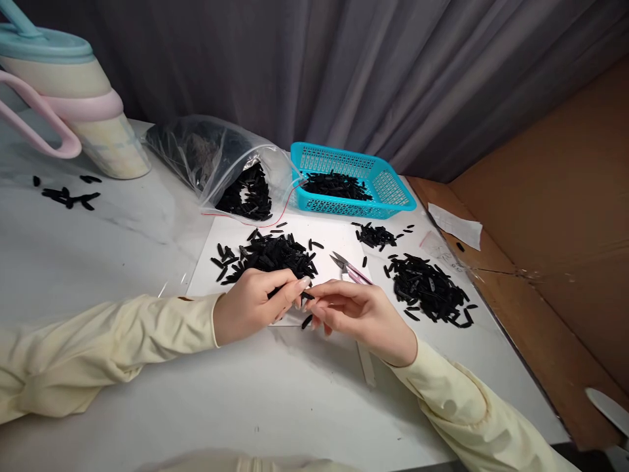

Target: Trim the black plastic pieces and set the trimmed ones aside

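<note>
Head view: both hands meet at the near edge of a white sheet (339, 242) on the desk (122, 262). The left hand (248, 305) is clenched, thumb and forefinger pinching a small black piece (307, 296) at its tip. The right hand (361, 311) has its grip closed round snips (350, 269), whose blades poke out beyond the knuckles, while its fingertips touch the same piece. Another black piece (306, 321) lies on the desk just beneath the fingers.

A loose pile (270, 254) sits on the sheet just beyond the left hand; a second pile (430, 288) lies right of the right hand, a smaller one (376, 235) behind it. A clear bag (216, 157) spills pieces near a blue basket (354, 177) holding more. A pastel jug (69, 98) stands far left.

Risks, as I judge them: the piece is tiny and pinched only at the fingertips, so it could slip and fall among the strays below; the snips' blades are close to the left fingers, and a careless closing could nick them; a sleeve could sweep the two piles together.
</note>
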The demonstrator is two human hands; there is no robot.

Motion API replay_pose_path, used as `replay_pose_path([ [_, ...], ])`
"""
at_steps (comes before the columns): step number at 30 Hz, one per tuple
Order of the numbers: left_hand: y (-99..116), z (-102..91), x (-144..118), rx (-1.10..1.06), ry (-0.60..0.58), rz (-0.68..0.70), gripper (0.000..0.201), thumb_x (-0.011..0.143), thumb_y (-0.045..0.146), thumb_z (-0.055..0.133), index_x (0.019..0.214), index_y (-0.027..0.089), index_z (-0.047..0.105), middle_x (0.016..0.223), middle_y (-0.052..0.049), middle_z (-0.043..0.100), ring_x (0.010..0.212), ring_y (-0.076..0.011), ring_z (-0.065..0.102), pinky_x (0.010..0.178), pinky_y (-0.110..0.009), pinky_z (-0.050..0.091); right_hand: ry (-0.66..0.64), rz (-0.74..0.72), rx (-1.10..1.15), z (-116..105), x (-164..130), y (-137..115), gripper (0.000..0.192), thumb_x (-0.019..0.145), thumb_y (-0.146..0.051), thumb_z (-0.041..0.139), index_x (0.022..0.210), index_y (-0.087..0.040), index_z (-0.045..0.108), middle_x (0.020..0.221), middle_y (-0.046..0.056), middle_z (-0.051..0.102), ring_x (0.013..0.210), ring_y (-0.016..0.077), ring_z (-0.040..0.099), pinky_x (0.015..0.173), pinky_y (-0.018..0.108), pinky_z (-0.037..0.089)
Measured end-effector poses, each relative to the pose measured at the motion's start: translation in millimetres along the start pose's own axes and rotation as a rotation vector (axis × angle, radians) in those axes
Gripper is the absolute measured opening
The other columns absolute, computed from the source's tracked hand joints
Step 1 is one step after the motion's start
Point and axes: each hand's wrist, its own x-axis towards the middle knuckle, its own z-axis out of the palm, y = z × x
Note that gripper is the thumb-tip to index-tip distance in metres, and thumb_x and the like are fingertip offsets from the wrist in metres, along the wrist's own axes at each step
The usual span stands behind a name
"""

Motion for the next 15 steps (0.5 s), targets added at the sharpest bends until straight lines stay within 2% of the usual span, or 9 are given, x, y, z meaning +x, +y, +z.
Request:
replay_pose_path([
  [9, -1.6, -0.5, -1.2, -0.046, -0.03, 0.017, 0.036, 0.09, 0.029, 0.039, 0.056, 0.018, 0.04, 0.043, 0.008, 0.04, 0.041, -0.0044, 0.038, 0.059, -0.017, 0.044, 0.045, -0.102, 0.002, 1.3, -0.8, 0.3, 0.016, 0.076, -0.025, 0.066, 0.086, -0.012, 0.066, 0.079, 0.005, 0.061, 0.058, 0.0112, 0.062, 0.052, 0.023, 0.054],
  [15, -1.7, -0.8, -0.8, -0.026, -0.028, 0.02, 0.034, 0.09, 0.028, 0.039, 0.058, 0.017, 0.044, 0.043, 0.008, 0.041, 0.042, -0.0047, 0.041, 0.051, -0.016, 0.04, 0.053, -0.178, -0.075, 1.2, -2.1, 2.4, 0.016, 0.078, -0.026, 0.065, 0.085, -0.012, 0.067, 0.076, 0.005, 0.061, 0.054, 0.0108, 0.061, 0.052, 0.024, 0.055],
])
